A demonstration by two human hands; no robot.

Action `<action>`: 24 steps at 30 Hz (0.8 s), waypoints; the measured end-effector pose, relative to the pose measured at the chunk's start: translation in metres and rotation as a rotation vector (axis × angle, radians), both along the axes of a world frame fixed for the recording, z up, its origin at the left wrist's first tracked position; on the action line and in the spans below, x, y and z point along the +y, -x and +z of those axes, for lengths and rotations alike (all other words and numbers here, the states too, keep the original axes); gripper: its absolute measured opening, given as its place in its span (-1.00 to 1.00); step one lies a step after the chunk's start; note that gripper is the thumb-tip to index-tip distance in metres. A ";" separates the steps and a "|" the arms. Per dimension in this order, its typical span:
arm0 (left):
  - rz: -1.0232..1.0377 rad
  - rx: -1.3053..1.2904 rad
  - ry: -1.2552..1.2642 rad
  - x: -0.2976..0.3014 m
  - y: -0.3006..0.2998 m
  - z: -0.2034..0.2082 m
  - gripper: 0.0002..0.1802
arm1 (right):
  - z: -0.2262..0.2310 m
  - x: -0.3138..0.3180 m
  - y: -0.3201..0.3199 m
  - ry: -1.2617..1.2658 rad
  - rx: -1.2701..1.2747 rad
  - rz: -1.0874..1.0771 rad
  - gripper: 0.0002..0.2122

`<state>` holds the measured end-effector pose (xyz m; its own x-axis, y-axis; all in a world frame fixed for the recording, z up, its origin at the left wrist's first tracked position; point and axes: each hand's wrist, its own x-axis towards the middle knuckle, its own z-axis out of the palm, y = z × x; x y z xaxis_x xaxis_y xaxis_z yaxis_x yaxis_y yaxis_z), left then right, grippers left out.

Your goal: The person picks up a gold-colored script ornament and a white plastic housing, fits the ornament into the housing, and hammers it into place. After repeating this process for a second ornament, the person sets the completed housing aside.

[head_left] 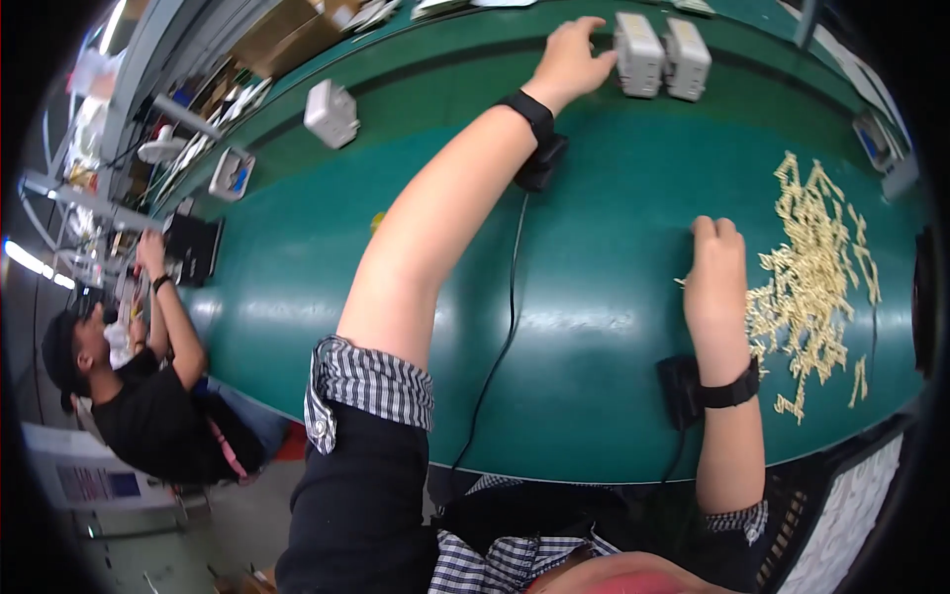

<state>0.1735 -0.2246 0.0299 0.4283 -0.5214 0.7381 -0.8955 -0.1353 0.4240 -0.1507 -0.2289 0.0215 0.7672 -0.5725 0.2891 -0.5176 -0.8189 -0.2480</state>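
Observation:
My left hand reaches to the far side of the bench, thumb and fingers apart. Its fingertips are beside a grey-white plastic housing; whether they touch it I cannot tell. A second, similar housing stands just right of that one. Lower down on the right, my right hand is closed with fingers curled downward. A tiny pale-yellow part pokes out on its left side, seemingly pinched; the fingertips are hidden. Right beside this hand spreads a pile of small pale-yellow metal-looking parts.
The green bench top carries another grey-white housing and an open one with blue inside at the far left. Black cables run from both wrist-worn devices. A co-worker in black works by a black box.

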 end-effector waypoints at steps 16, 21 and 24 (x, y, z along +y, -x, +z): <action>1.123 0.315 -0.522 0.285 -0.138 0.030 -0.48 | -0.008 0.008 -0.006 0.021 -0.111 0.161 -0.85; 0.990 0.285 -0.532 0.288 -0.105 0.062 -0.49 | -0.009 0.009 -0.015 -0.007 -0.210 0.282 -0.85; 0.818 0.181 -0.564 0.299 -0.071 0.091 -0.49 | 0.001 0.023 -0.020 -0.181 -0.389 0.386 -0.82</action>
<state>0.2448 0.0739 0.1212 0.8918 -0.2701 0.3629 -0.3664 -0.9018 0.2293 -0.1305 -0.2061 0.0223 0.7870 -0.3388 0.5156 -0.0320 -0.8570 -0.5143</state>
